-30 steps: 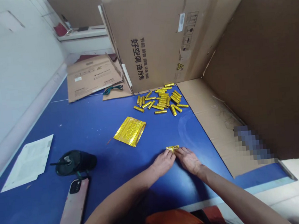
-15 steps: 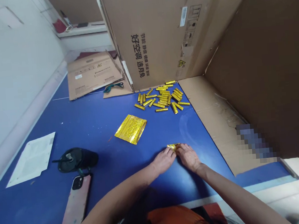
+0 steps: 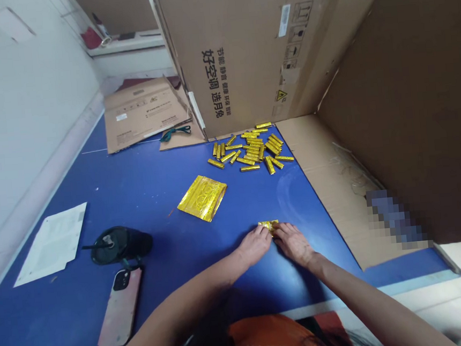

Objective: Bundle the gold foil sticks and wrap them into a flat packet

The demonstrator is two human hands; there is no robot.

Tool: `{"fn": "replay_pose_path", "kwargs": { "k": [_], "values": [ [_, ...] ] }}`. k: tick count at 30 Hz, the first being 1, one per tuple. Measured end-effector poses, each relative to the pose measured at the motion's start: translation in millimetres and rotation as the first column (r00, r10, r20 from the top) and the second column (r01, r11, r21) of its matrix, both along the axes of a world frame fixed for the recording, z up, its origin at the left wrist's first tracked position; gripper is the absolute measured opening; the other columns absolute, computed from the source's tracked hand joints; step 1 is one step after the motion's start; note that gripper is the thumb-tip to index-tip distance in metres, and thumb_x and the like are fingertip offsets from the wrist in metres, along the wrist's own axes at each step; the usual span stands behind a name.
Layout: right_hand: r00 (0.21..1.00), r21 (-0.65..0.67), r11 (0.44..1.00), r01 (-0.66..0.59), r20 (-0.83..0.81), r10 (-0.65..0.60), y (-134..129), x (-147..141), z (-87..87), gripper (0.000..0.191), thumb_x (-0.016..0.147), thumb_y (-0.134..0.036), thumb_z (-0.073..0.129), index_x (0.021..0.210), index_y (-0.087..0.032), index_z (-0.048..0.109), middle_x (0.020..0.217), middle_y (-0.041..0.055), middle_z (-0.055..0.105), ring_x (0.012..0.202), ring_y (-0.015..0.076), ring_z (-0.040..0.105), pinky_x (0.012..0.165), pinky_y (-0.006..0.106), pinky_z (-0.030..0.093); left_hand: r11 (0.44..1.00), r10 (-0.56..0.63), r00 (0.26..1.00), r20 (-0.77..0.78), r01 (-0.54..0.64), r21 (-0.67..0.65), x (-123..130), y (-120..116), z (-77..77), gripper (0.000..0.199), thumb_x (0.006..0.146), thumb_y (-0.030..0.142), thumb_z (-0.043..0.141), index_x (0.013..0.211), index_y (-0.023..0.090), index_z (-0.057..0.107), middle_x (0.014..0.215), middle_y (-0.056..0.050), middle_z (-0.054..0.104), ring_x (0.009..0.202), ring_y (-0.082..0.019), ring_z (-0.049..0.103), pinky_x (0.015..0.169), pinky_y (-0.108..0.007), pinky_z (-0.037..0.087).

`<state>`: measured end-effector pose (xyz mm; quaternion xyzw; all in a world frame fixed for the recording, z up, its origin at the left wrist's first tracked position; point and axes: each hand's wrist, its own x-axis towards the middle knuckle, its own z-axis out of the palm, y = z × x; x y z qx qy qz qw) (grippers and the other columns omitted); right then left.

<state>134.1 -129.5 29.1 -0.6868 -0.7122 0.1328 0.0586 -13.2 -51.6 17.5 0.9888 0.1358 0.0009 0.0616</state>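
Observation:
A small folded piece of gold foil point(image 3: 268, 227) lies on the blue tabletop point(image 3: 156, 201), and both hands press on it. The fingertips of my left hand point(image 3: 255, 245) touch its left end. My right hand point(image 3: 293, 244) holds its right end, and the fingers partly hide its lower edge. Farther up lies a loose pile of several rolled gold foil sticks point(image 3: 248, 152). A flat square gold foil sheet point(image 3: 202, 198) rests to the left of that pile, well beyond my hands.
A black tumbler point(image 3: 119, 245) lies on its side near a pink-backed phone point(image 3: 120, 308) and a white paper sheet point(image 3: 51, 244). Upright cardboard panels point(image 3: 240, 53) stand behind the table. Flattened cardboard point(image 3: 144, 113) lies beyond its far edge.
The view has shifted slightly, so the table sits a little higher in the frame. Both hands remain on the small foil piece, with no clear change in its shape.

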Motion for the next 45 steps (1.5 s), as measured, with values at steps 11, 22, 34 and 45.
{"fn": "replay_pose_path", "kwargs": {
  "k": [11, 22, 34, 45],
  "values": [
    [0.99, -0.01, 0.998, 0.055, -0.126, -0.055, 10.7, 6.8, -2.2, 0.028, 0.084, -0.012, 0.035, 0.09, -0.019, 0.062, 0.092, 0.0075, 0.063, 0.088, 0.0177, 0.053, 0.08, 0.031, 0.038, 0.959, 0.218, 0.975, -0.038, -0.221, -0.178, 9.8, 6.1, 11.2, 0.027, 0.079, 0.003, 0.037, 0.097, 0.011, 0.056, 0.094, -0.008, 0.056, 0.089, -0.018, 0.049, 0.079, -0.028, 0.042],
    [0.937, -0.13, 0.96, 0.248, -0.22, -0.271, 31.4, 13.9, -7.7, 0.024, 0.08, -0.014, 0.038, 0.082, -0.02, 0.061, 0.076, 0.001, 0.065, 0.07, 0.013, 0.058, 0.064, 0.021, 0.04, 0.797, 0.458, 0.869, -0.189, -0.495, -0.345, 24.6, 21.8, 6.6, 0.022, 0.082, 0.016, 0.04, 0.089, 0.02, 0.06, 0.087, -0.004, 0.062, 0.084, -0.017, 0.057, 0.073, -0.027, 0.042],
    [0.914, -0.204, 0.91, 0.361, -0.115, -0.389, 33.7, 7.4, -0.8, 0.017, 0.079, -0.017, 0.042, 0.079, -0.018, 0.06, 0.083, 0.0052, 0.057, 0.073, 0.0133, 0.054, 0.066, 0.022, 0.035, 0.729, 0.532, 0.799, -0.28, -0.6, -0.33, 32.9, 21.5, 20.1, 0.02, 0.082, 0.016, 0.04, 0.098, 0.017, 0.053, 0.091, -0.009, 0.062, 0.084, -0.02, 0.059, 0.07, -0.028, 0.042],
    [0.92, -0.235, 0.901, 0.365, -0.06, -0.388, 24.8, 2.1, 8.6, 0.018, 0.081, -0.033, 0.045, 0.083, -0.02, 0.057, 0.092, 0.0052, 0.053, 0.081, 0.0157, 0.053, 0.067, 0.024, 0.035, 0.754, 0.533, 0.815, -0.229, -0.58, -0.308, 32.5, 15.6, 14.9, 0.019, 0.084, 0.012, 0.036, 0.095, 0.016, 0.051, 0.092, -0.009, 0.058, 0.088, -0.02, 0.055, 0.074, -0.029, 0.04]
  ]
}}
